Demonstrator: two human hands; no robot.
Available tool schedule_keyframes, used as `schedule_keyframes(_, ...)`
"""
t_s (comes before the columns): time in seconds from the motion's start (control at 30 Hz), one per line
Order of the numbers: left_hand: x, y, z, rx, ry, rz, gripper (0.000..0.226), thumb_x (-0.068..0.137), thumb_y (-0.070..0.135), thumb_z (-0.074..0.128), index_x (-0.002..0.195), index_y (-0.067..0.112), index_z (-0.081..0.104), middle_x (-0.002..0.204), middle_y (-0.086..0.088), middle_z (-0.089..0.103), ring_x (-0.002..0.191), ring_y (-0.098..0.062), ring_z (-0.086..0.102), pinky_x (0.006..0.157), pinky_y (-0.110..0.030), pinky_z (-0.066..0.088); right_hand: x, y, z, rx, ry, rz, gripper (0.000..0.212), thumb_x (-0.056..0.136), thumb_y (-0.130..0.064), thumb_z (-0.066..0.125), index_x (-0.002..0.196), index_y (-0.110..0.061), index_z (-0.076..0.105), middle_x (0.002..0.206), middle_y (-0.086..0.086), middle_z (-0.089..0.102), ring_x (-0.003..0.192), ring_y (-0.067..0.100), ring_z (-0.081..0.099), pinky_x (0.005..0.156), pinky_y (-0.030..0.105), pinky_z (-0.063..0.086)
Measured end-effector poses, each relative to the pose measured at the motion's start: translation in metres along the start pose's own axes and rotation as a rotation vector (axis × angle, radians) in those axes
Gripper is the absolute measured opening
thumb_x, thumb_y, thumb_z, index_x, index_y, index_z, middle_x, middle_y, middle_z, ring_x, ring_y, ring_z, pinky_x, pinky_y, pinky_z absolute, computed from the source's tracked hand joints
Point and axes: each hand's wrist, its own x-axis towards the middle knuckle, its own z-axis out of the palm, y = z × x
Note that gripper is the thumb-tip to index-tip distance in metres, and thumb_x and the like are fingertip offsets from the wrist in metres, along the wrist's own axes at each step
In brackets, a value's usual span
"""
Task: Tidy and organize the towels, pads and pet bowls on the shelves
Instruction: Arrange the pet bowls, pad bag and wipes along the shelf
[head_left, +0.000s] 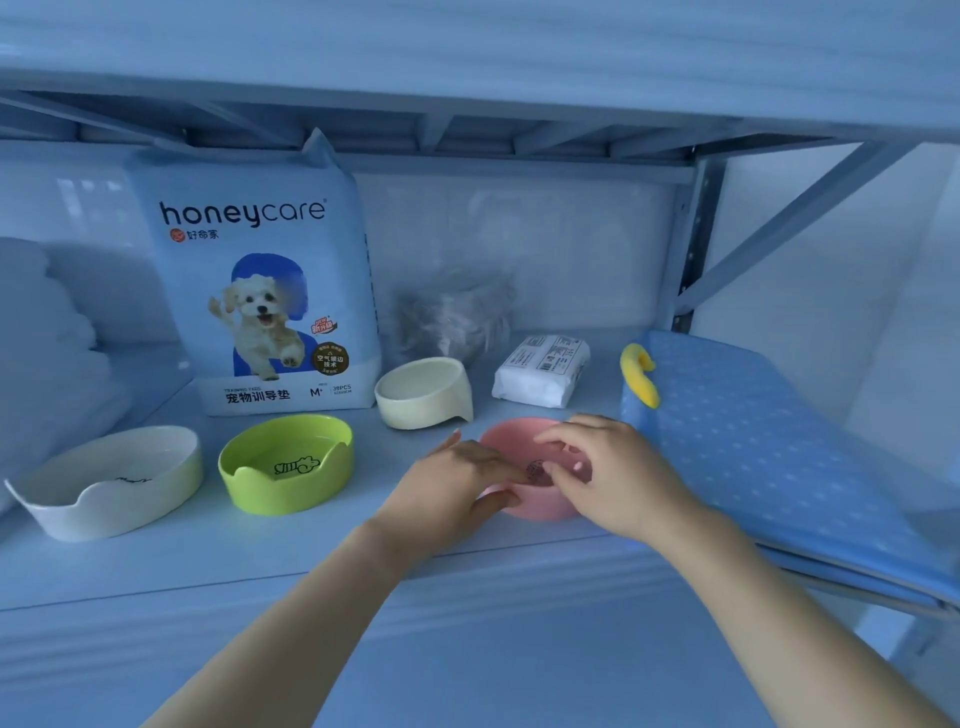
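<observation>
Shelf (311, 561): pale blue board, metal frame above.
Far L: folded towels (47, 332).
Front L: white bowl (111, 483), green bowl (285, 465).
Behind: pad pack (260, 291), upright.
L hand (457, 478): grips pink bowl (543, 506), front centre.
R hand (608, 467): fingers curled over its rim.
Far R: blue mat (779, 457), flat.

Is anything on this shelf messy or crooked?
Yes. The blue dotted pad lies crooked and seems to stick out past the shelf edge. The cream bowl sits behind the green bowl, out of the front row.
</observation>
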Motion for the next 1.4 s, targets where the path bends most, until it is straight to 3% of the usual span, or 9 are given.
schedule_keyframes(0.17, -0.005, -0.021, -0.014, 0.268, 0.059, 0.000, 0.037, 0.080, 0.008, 0.064, 0.102, 0.038, 0.064, 0.101, 0.008, 0.063, 0.102, -0.013, 0.059, 0.106, -0.048, 0.030, 0.006, -0.009, 0.010, 0.070, -0.018, -0.030, 0.015, 0.086, -0.035, 0.059, 0.096, -0.028, 0.067, 0.084, -0.015, 0.062, 0.075, 0.006, 0.055, 0.071, 0.033, 0.050)
schedule_keyframes(0.33, -0.008, -0.046, -0.026, 0.335, 0.019, -0.081, 0.049, 0.070, -0.008, 0.051, 0.099, 0.029, 0.065, 0.102, 0.011, 0.063, 0.103, -0.013, 0.057, 0.109, -0.047, 0.032, 0.016, -0.021, 0.021, 0.078, -0.051, -0.053, 0.019, 0.085, -0.042, 0.053, 0.094, -0.032, 0.067, 0.082, -0.012, 0.068, 0.076, 0.009, 0.059, 0.068, 0.035, 0.051)
schedule_keyframes(0.47, 0.000, -0.054, -0.035, 0.294, 0.012, -0.096, 0.040, 0.082, 0.000, 0.043, 0.105, 0.025, 0.064, 0.110, 0.011, 0.062, 0.108, -0.015, 0.055, 0.113, -0.040, 0.026, 0.031, -0.026, 0.021, 0.048, -0.052, -0.052, 0.020, 0.081, -0.043, 0.062, 0.099, -0.033, 0.065, 0.078, -0.017, 0.061, 0.070, 0.004, 0.052, 0.070, 0.031, 0.049)
schedule_keyframes(0.7, 0.025, -0.074, -0.063, 0.231, -0.022, -0.300, 0.029, 0.088, 0.023, 0.050, 0.112, 0.037, 0.056, 0.122, 0.015, 0.055, 0.112, -0.014, 0.049, 0.082, -0.030, 0.044, 0.066, -0.029, 0.023, 0.189, -0.050, -0.029, 0.026, 0.079, -0.053, 0.062, 0.094, -0.033, 0.067, 0.077, -0.016, 0.064, 0.067, 0.002, 0.056, 0.069, 0.027, 0.050)
schedule_keyframes(0.93, 0.053, -0.103, -0.060, 0.247, -0.233, -0.375, 0.052, 0.082, 0.033, 0.061, 0.131, 0.034, 0.042, 0.136, 0.008, 0.042, 0.119, -0.014, 0.046, 0.090, -0.030, 0.043, 0.121, -0.016, 0.034, 0.058, -0.079, 0.031, 0.017, 0.082, -0.035, 0.061, 0.099, -0.032, 0.066, 0.074, -0.024, 0.056, 0.079, 0.007, 0.058, 0.075, 0.029, 0.049)
schedule_keyframes(1.03, 0.057, -0.112, -0.052, 0.264, -0.253, -0.371, 0.064, 0.079, 0.040, 0.065, 0.136, 0.032, 0.037, 0.138, 0.007, 0.043, 0.122, -0.016, 0.045, 0.094, -0.031, 0.043, 0.128, -0.010, 0.047, 0.050, -0.154, 0.090, 0.022, 0.082, -0.030, 0.062, 0.104, -0.028, 0.066, 0.086, -0.017, 0.058, 0.084, 0.005, 0.053, 0.075, 0.021, 0.041)
schedule_keyframes(1.13, 0.058, -0.114, -0.044, 0.317, -0.264, -0.346, 0.069, 0.077, 0.047, 0.066, 0.137, 0.033, 0.034, 0.135, 0.005, 0.045, 0.122, -0.018, 0.046, 0.093, -0.032, 0.044, 0.125, -0.006, 0.058, 0.074, -0.215, 0.130, 0.022, 0.082, -0.030, 0.064, 0.104, -0.026, 0.067, 0.095, -0.010, 0.065, 0.084, 0.007, 0.056, 0.076, 0.021, 0.044)
schedule_keyframes(1.3, 0.062, -0.111, -0.041, 0.427, -0.245, -0.338, 0.070, 0.076, 0.048, 0.068, 0.135, 0.034, 0.033, 0.129, 0.002, 0.045, 0.114, -0.021, 0.052, 0.083, -0.033, 0.046, 0.123, -0.001, 0.059, 0.061, -0.241, 0.146, 0.011, 0.086, -0.029, 0.062, 0.092, -0.024, 0.070, 0.072, -0.018, 0.058, 0.068, 0.000, 0.055, 0.057, 0.007, 0.037)
schedule_keyframes(1.4, 0.063, -0.109, -0.041, 0.477, -0.248, -0.331, 0.067, 0.078, 0.049, 0.065, 0.135, 0.033, 0.033, 0.127, 0.001, 0.047, 0.110, -0.023, 0.054, 0.077, -0.031, 0.045, 0.125, 0.001, 0.052, 0.029, -0.253, 0.147, 0.009, 0.085, -0.029, 0.062, 0.081, -0.025, 0.069, 0.071, -0.015, 0.063, 0.067, 0.001, 0.056, 0.059, 0.013, 0.040)
